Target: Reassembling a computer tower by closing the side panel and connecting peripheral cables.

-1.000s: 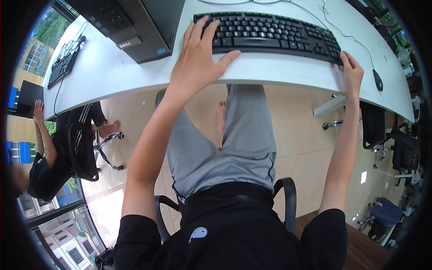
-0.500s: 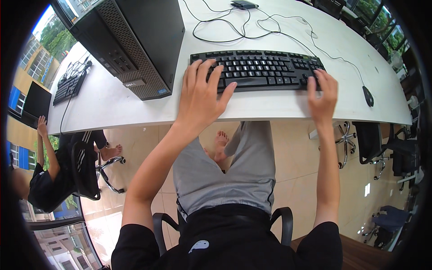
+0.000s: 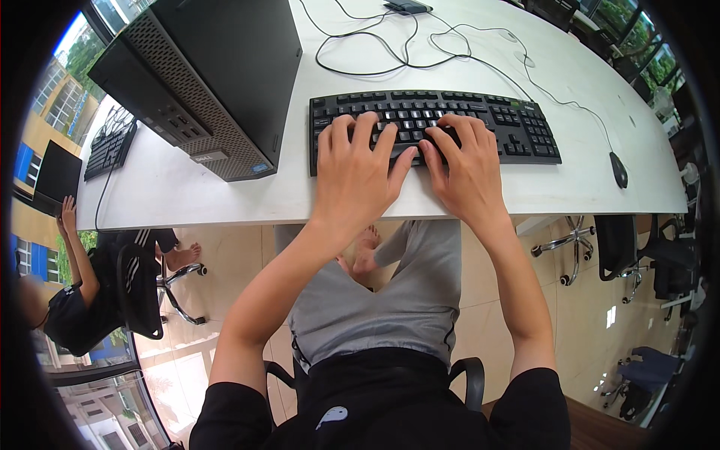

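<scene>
A black keyboard (image 3: 517, 135) lies on the white desk (image 3: 277, 196) in front of me. On its left part rests my left hand (image 3: 356, 169), fingers spread over the letter keys and thumb by the space bar. My right hand (image 3: 469, 165) is just beside it, its fingers apart and curved over the middle-right keys. Both hands are open and hold nothing. The two thumbs are close together near the space bar, a small gap between them. Parts of the keys are hidden under my fingers.
Left of the keyboard stands a black computer tower (image 3: 217, 82). A black mouse (image 3: 618, 171) lies to the right, with thin cables (image 3: 405, 64) looping behind. Farther left are a second keyboard (image 3: 111, 150) and a seated person (image 3: 71, 300). Office chairs (image 3: 615, 247) stand at the right.
My right hand has moved left from the number pad to the middle keys. My left hand has shifted slightly right. The view has tipped a little, so the desk appears lower.
</scene>
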`<state>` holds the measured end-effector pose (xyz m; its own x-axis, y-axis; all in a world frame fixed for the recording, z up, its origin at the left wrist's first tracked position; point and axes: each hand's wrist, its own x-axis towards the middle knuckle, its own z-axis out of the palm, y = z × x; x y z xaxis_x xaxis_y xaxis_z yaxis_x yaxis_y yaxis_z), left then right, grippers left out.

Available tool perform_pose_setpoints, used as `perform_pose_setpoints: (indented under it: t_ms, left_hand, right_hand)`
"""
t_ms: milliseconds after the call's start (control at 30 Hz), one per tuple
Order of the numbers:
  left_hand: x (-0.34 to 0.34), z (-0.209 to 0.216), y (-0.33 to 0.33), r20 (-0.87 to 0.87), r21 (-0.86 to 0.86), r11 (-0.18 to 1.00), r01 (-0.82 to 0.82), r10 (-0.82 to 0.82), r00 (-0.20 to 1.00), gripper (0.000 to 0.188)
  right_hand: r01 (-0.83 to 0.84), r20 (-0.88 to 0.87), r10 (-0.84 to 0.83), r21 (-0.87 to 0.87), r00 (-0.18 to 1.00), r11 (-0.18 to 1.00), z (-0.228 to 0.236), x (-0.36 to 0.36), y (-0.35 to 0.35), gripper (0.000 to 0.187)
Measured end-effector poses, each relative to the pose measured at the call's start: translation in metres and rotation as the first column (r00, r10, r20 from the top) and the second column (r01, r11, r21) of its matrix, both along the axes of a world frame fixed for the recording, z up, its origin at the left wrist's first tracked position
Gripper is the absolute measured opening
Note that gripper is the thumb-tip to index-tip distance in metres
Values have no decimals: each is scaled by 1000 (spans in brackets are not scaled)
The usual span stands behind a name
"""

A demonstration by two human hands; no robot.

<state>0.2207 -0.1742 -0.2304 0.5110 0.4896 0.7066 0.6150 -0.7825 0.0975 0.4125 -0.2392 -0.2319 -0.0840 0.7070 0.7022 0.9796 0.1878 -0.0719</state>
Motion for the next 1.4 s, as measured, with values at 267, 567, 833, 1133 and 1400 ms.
perform_pose_setpoints:
  t_ms: [267, 567, 833, 1133, 1400]
  left_hand:
    - [-2, 0, 3, -4, -19, 999, -28, 28, 1000, 39]
    - [-8, -1, 3, 114, -50, 996, -77, 83, 990, 42]
    - [-14, -4, 7, 138, -49, 982, -183, 188, 972, 46]
    - [-15, -4, 7, 192, -63, 982, -179, 188, 963, 46]
    - [-13, 1, 6, 103, -88, 985, -151, 160, 982, 43]
  right_hand:
    - [25, 29, -24, -21, 999, 999, 1, -2, 1, 30]
    - [4, 16, -3, -27, 1000, 1000, 4, -8, 2, 38]
    - [-19, 73, 22, -47, 997, 999, 13, -12, 14, 35]
    - [150, 37, -150, 10, 988, 989, 11, 3, 14, 30]
    - [-79, 28, 79, -17, 996, 997, 14, -5, 5, 19]
